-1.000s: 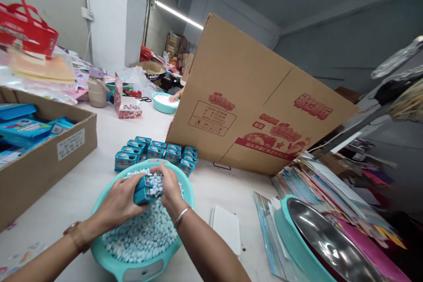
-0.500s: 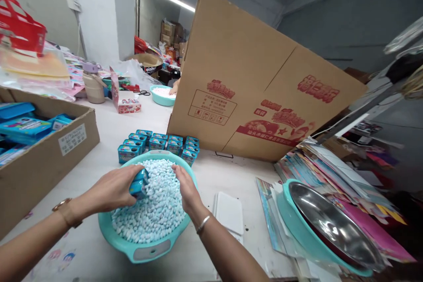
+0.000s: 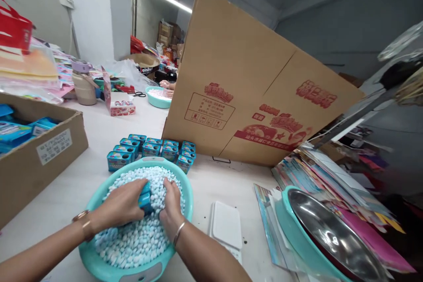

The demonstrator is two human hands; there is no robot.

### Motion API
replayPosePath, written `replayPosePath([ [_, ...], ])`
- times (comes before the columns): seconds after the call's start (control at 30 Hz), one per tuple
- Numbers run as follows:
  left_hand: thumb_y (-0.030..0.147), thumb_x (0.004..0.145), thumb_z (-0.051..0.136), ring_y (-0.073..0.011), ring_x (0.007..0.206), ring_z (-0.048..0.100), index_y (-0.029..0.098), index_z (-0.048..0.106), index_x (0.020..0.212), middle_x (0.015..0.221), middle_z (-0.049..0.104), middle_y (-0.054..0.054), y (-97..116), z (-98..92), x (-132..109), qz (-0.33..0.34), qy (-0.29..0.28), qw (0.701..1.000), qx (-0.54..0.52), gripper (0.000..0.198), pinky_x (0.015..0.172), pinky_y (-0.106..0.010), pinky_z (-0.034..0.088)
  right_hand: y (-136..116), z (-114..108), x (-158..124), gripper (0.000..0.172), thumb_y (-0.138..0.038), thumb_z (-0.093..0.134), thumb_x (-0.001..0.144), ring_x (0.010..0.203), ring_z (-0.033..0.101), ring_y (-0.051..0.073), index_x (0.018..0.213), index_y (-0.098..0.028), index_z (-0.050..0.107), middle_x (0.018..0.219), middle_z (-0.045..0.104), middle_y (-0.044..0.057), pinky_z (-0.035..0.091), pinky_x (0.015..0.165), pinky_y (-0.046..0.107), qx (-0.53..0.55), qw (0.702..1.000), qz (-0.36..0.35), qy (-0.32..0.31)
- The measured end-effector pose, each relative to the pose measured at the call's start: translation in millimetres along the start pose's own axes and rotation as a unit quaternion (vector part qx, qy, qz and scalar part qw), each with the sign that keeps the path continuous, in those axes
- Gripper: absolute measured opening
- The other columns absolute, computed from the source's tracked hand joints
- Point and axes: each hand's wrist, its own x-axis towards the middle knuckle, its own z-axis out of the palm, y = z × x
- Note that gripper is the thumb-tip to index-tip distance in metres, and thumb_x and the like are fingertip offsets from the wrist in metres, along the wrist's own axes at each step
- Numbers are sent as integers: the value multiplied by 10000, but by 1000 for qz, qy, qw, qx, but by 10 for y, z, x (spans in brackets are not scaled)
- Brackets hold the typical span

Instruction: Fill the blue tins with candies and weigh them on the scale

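My left hand (image 3: 124,202) is closed around small blue tins (image 3: 145,200), seemingly two together, held on edge low in the bowl against the candies. My right hand (image 3: 172,207) is cupped around some of the white and pale blue candies (image 3: 132,246) just right of the tins, its fingertips partly buried. These candies fill a turquoise bowl (image 3: 187,189) with grey grips. Behind the bowl's far rim, several more blue tins (image 3: 152,147) stand in short rows on the white table.
A large cardboard box (image 3: 251,97) leans behind the tins. At left, another carton (image 3: 42,163) holds blue packages. To the right are a white scale (image 3: 226,224), papers and a steel bowl (image 3: 333,233) in a turquoise basin. Farther back, a co-worker's hand (image 3: 168,84) is over another bowl.
Both hands have moved down into the candies, the left carrying the tins. My right hand has come closer to them, its fingers curling in. The view has shifted slightly.
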Motion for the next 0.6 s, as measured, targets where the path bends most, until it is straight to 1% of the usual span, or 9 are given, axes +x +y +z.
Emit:
replayPosePath([
  [0.07, 326, 729, 674, -460, 1363, 747, 202, 587, 1486, 1523, 751, -205, -52, 58, -82, -30, 65, 996, -56, 772, 1067, -530, 620, -185, 53, 31, 396, -575, 843, 766, 931, 801, 273, 950, -244, 728, 948, 833, 59, 650, 941, 402, 80, 996, 23, 12],
  [0.13, 370, 737, 682, -463, 1314, 768, 207, 590, 1453, 1473, 778, -199, -74, 120, -137, -44, 126, 986, -97, 740, 1062, -537, 624, -376, 109, 42, 360, -491, 902, 694, 858, 773, 248, 886, -235, 736, 852, 801, 24, 640, 913, 374, 107, 994, 25, -7],
  [0.2, 401, 747, 698, -461, 1297, 773, 221, 596, 1421, 1430, 800, -186, -71, 176, -159, -44, 171, 978, -111, 705, 1083, -543, 616, -533, 164, 41, 318, -457, 905, 694, 790, 742, 227, 838, -230, 735, 783, 769, 1, 630, 864, 356, 107, 993, 26, -36],
  [0.27, 406, 738, 721, -452, 1308, 769, 241, 596, 1416, 1407, 815, -167, -58, 219, -155, -43, 202, 972, -114, 710, 1121, -544, 598, -640, 208, 33, 285, -439, 896, 706, 742, 712, 203, 799, -228, 729, 749, 747, -14, 611, 821, 332, 100, 993, 30, -57],
  [0.37, 405, 736, 730, -448, 1297, 770, 244, 604, 1420, 1397, 823, -156, -48, 246, -125, -45, 226, 967, -106, 714, 1137, -541, 583, -735, 259, 17, 253, -414, 886, 706, 698, 671, 180, 757, -224, 727, 707, 719, -29, 573, 746, 300, 90, 993, 22, -71],
  [0.47, 414, 730, 715, -444, 1277, 776, 227, 628, 1402, 1375, 829, -153, -57, 220, -90, -51, 243, 963, -105, 703, 1140, -526, 576, -810, 308, 14, 231, -393, 882, 669, 675, 644, 172, 715, -214, 742, 673, 712, -28, 541, 694, 286, 84, 994, 13, -69],
  [0.53, 433, 728, 701, -439, 1232, 790, 207, 647, 1363, 1293, 848, -153, -66, 187, -70, -63, 239, 961, -126, 676, 1107, -516, 589, -858, 340, 25, 225, -384, 879, 642, 663, 623, 164, 681, -209, 743, 656, 703, -25, 524, 674, 281, 77, 994, 16, -74],
  [0.6, 448, 730, 685, -446, 1207, 793, 175, 655, 1354, 1255, 850, -170, -73, 158, -56, -63, 237, 958, -152, 682, 1083, -527, 594, -896, 365, 43, 223, -375, 882, 631, 659, 604, 155, 663, -208, 738, 648, 690, -26, 509, 667, 275, 73, 994, 17, -81],
])
